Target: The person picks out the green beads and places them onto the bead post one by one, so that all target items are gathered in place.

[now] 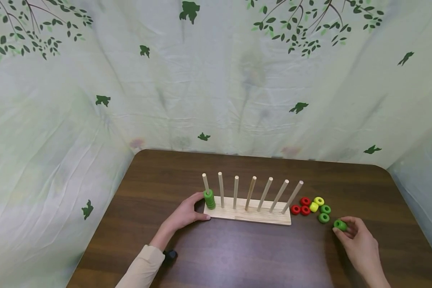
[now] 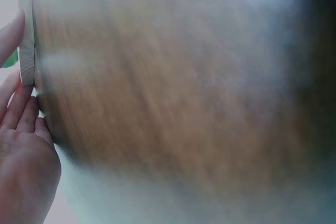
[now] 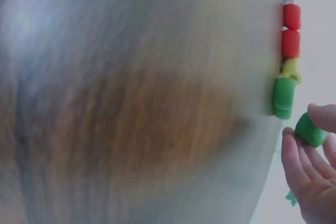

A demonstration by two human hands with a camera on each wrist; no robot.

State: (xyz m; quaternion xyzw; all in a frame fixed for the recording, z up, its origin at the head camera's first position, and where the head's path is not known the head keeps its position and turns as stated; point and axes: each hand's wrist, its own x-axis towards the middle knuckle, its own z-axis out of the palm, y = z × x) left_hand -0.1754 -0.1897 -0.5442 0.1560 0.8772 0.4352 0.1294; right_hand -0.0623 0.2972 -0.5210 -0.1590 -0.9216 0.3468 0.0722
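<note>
A pale wooden peg board (image 1: 252,216) with a row of several upright pegs stands on the table. Several green rings (image 1: 209,200) are stacked on its leftmost peg; the other pegs are bare. My left hand (image 1: 185,212) grips the left end of the board, thumb at the front corner and fingers by the ring stack. In the left wrist view, that hand (image 2: 26,156) has the board's end (image 2: 27,66) between thumb and fingers. Out to the right, my right hand (image 1: 361,244) pinches a green ring (image 3: 311,130) between thumb and fingers.
Right of the board lie loose rings: three red (image 1: 305,201), two yellow (image 1: 318,201) and two green (image 1: 323,218). The brown table (image 1: 173,168) has rounded far corners. A patterned cloth (image 1: 216,80) hangs behind it and at the sides.
</note>
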